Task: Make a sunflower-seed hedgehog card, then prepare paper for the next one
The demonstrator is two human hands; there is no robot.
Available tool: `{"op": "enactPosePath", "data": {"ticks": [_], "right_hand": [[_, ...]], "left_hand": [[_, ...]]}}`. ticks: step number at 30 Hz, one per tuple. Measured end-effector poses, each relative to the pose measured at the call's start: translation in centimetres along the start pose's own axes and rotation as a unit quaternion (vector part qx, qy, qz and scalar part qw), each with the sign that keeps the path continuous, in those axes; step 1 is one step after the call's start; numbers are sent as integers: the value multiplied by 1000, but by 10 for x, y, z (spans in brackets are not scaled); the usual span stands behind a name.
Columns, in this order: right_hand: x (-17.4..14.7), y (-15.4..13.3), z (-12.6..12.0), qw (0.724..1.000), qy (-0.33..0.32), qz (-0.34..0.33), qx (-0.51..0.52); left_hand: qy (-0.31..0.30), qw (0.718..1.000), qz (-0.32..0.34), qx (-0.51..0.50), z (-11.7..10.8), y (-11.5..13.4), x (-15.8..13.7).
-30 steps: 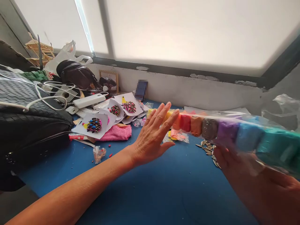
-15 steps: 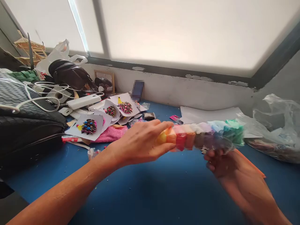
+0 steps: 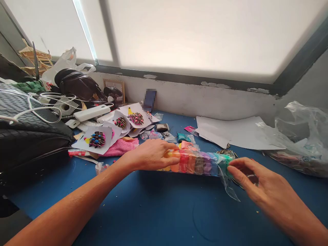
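Note:
A long clear-wrapped pack of modeling clay blocks (image 3: 198, 162), running from yellow through red and purple to green, lies low over the blue table. My left hand (image 3: 153, 155) is closed over its yellow-orange left end, thumb and fingers on either side. At the green right end, my right hand (image 3: 258, 181) has its thumb and curved forefinger against the wrapper. A loose plastic flap hangs down beside that hand. Behind the pack are a small teal clay packet (image 3: 183, 137) and a pile of dark striped seeds (image 3: 227, 152), partly hidden.
White paper sheets (image 3: 238, 131) and a clear plastic bag (image 3: 297, 136) lie at the right. To the left are clay hedgehogs on paper (image 3: 96, 139), a pink cloth (image 3: 120, 147), a white power strip (image 3: 92, 112) and a black woven bag (image 3: 30, 126). A wall stands behind.
The clay pack has come down and to the left, nearer the table. My right hand has moved from below the pack to its green end. The teal packet now shows.

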State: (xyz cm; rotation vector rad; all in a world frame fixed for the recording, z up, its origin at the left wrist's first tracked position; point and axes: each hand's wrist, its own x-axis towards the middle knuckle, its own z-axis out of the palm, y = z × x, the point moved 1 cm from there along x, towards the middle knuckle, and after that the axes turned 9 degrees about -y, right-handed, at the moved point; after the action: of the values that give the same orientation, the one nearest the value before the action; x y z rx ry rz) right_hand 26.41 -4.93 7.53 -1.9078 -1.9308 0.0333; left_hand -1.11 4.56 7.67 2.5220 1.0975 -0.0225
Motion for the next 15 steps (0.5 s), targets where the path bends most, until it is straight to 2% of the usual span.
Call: {"op": "enactPosePath", "data": {"ticks": [2,6,10,13,15], "right_hand": [[-1,-10,10,1000,-11,-19,-2],[-5,-13,24,994,28,-67,-77],[-7,-11,31,990,41,-98,-89],[-8,-12,34,988,54,-112,-97],[-7,-12,35,986,56,-120,-100]], "left_hand": [[0,1000,18,21,-1,-2,2],[-2,997,35,75,-2,4,4],[43,992,75,95,0,27,15],[25,986,122,115,6,48,35],[10,987,128,98,10,59,51]]}}
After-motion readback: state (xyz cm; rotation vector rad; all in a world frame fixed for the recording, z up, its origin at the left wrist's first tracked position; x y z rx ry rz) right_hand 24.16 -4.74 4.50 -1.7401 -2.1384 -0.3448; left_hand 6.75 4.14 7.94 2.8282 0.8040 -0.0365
